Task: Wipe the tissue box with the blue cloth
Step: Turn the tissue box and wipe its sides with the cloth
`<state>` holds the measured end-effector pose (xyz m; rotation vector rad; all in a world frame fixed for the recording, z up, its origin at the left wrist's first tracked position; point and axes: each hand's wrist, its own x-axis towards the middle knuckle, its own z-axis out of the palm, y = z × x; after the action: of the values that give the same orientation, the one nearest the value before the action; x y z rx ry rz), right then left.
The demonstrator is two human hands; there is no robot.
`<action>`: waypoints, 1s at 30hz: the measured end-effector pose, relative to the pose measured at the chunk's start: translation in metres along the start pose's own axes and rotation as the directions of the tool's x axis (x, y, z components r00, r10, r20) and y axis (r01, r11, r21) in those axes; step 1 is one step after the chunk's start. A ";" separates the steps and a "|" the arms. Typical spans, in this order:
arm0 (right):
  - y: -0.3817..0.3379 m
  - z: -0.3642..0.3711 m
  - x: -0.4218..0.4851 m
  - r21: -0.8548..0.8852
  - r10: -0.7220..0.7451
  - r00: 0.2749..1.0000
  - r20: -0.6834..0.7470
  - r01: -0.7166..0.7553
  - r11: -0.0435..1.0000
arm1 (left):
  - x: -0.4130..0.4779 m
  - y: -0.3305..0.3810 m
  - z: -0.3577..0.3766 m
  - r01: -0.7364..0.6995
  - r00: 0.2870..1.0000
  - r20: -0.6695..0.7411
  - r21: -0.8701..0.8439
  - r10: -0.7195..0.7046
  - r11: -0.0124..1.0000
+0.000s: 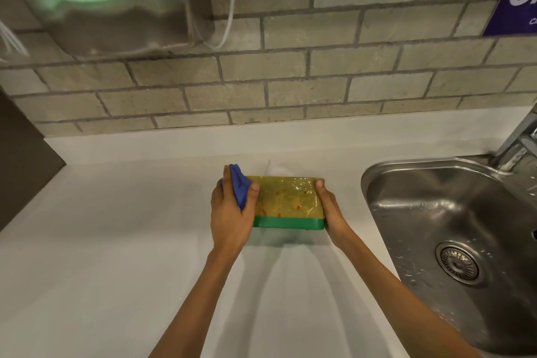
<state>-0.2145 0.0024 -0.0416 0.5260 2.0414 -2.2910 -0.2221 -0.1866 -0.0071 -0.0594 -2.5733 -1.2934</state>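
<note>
— Blue cloth (239, 185): where is it?
— Bunched in the left hand (229, 212), pressed to the box's (287, 200) left end.
— And the box?
— On the white desk (116, 241), left of the steel sink (453, 212). The right hand (329, 209) clasps its right end. Red spots mark its yellow top.

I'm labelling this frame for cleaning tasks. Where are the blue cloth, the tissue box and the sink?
blue cloth (239, 186): head view, bunched middle.
tissue box (287, 197): head view, yellow front face.
sink (406, 167): head view, back rim.
</note>
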 end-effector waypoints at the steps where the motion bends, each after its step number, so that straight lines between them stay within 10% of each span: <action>1: -0.001 0.001 -0.001 0.001 0.001 1.000 0.029 -0.001 1.000 | -0.001 0.001 0.001 -0.041 0.999 -0.008 0.053 0.041 0.998; 12: 0.002 -0.002 0.004 0.068 0.050 0.997 0.062 -0.055 0.996 | -0.021 -0.001 0.013 -0.457 0.877 0.077 0.445 0.475 0.770; 18: 0.002 0.004 0.002 0.121 0.085 0.996 -0.012 -0.083 0.989 | -0.010 0.012 0.014 -0.131 0.976 -0.125 0.310 0.177 0.941; 25: 0.001 0.002 0.002 0.124 0.079 0.997 0.003 -0.079 0.989 | -0.031 0.010 0.032 -0.474 0.858 0.075 0.496 0.508 0.728; 30: 0.001 0.003 0.000 0.108 0.106 0.994 -0.013 -0.104 0.989 | -0.016 0.001 0.016 -0.218 0.951 -0.122 0.383 0.284 0.898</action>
<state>-0.2152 -0.0003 -0.0424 0.6465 1.8582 -2.3514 -0.2095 -0.1716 -0.0195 -0.1922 -2.5062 -0.6820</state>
